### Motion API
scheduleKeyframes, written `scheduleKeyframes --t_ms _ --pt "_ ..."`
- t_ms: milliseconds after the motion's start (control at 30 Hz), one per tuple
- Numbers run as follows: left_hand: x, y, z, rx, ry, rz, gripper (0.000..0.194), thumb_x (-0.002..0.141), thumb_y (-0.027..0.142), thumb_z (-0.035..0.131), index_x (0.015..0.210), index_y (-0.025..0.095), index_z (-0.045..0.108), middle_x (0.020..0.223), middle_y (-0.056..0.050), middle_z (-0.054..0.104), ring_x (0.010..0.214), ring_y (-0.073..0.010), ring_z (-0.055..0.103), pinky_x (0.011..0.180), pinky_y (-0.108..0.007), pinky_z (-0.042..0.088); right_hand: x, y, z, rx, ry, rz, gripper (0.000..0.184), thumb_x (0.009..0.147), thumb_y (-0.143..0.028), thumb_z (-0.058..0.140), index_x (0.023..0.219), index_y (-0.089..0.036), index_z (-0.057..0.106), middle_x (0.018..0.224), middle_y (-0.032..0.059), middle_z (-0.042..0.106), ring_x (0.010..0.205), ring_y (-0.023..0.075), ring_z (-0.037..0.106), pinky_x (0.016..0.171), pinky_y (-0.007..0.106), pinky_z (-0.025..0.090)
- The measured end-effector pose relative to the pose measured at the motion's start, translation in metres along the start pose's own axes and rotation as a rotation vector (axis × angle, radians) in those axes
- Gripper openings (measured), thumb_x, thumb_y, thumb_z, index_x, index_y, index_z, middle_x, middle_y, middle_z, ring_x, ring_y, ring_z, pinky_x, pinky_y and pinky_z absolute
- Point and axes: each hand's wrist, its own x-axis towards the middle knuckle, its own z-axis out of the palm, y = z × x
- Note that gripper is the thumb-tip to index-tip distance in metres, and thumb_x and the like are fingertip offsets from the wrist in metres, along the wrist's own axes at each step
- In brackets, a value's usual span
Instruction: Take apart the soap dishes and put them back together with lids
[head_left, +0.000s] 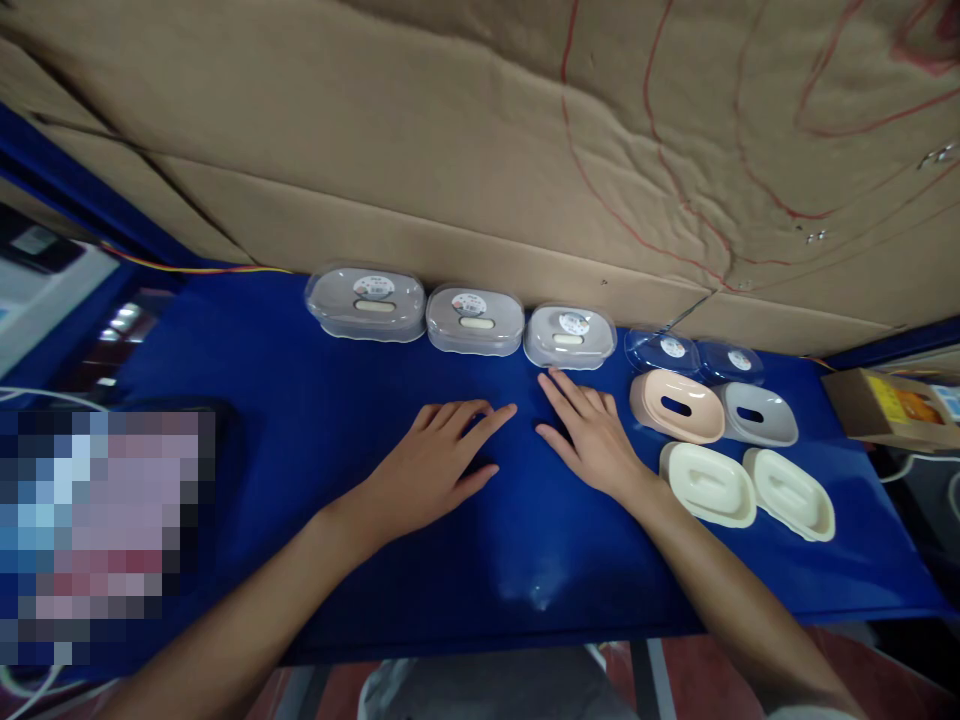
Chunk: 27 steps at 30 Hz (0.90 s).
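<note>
My left hand [442,455] hovers over or rests on the blue tabletop with fingers extended and nothing in it. Just right of it, my right hand [589,430] is also spread and holds nothing. Its fingertips lie close to the front of a grey soap box with a clear lid [568,340]; I cannot tell if they touch. Two similar lidded boxes, a middle one [474,322] and a left one [367,305], stand in line along the back. To the right lie a peach tray [671,400], a grey tray [780,415] and two cream bases [701,465].
Two loose clear lids [652,350] lie behind the trays. A brown cardboard wall [375,150] bounds the back of the blue table [315,390]. At the right edge sits an open carton [862,405]; a pixelated screen-like object [112,510] stands at left.
</note>
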Motion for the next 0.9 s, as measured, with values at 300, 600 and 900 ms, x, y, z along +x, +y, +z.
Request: scheduleKeyframes --t_ms 300,600,900 --pt "-0.001 0.0 -0.001 0.035 -0.007 0.006 0.06 0.111 0.034 0.06 0.167 0.024 0.042 0.154 -0.018 0.061 0.138 -0.037 0.061 0.111 -0.055 0.051 -0.01 0.017 -0.021 0.019 0.091 0.02 0.046 0.113 -0.046 0.047 0.153 -0.025 0.059 0.173 0.015 0.047 0.157 0.0344 0.048 0.126 0.06 0.035" --pt "-0.004 0.003 0.0 0.034 0.039 0.042 0.049 0.112 0.032 0.054 0.16 0.024 0.052 0.148 -0.016 0.064 0.13 -0.036 0.066 0.107 -0.055 0.054 -0.083 0.125 -0.106 0.109 0.09 0.591 0.036 0.102 -0.056 0.054 0.104 -0.024 0.069 0.102 0.0123 0.078 0.095 0.0311 0.074 0.09 0.048 0.056" --pt "-0.006 0.006 0.004 0.023 0.031 0.059 0.048 0.111 0.033 0.055 0.158 0.026 0.054 0.147 -0.016 0.065 0.127 -0.0367 0.066 0.107 -0.057 0.054 -0.079 0.08 -0.087 0.764 -0.461 0.427 0.032 0.101 -0.049 0.063 0.123 -0.026 0.07 0.083 0.0021 0.078 0.078 0.0234 0.078 0.073 0.038 0.064"
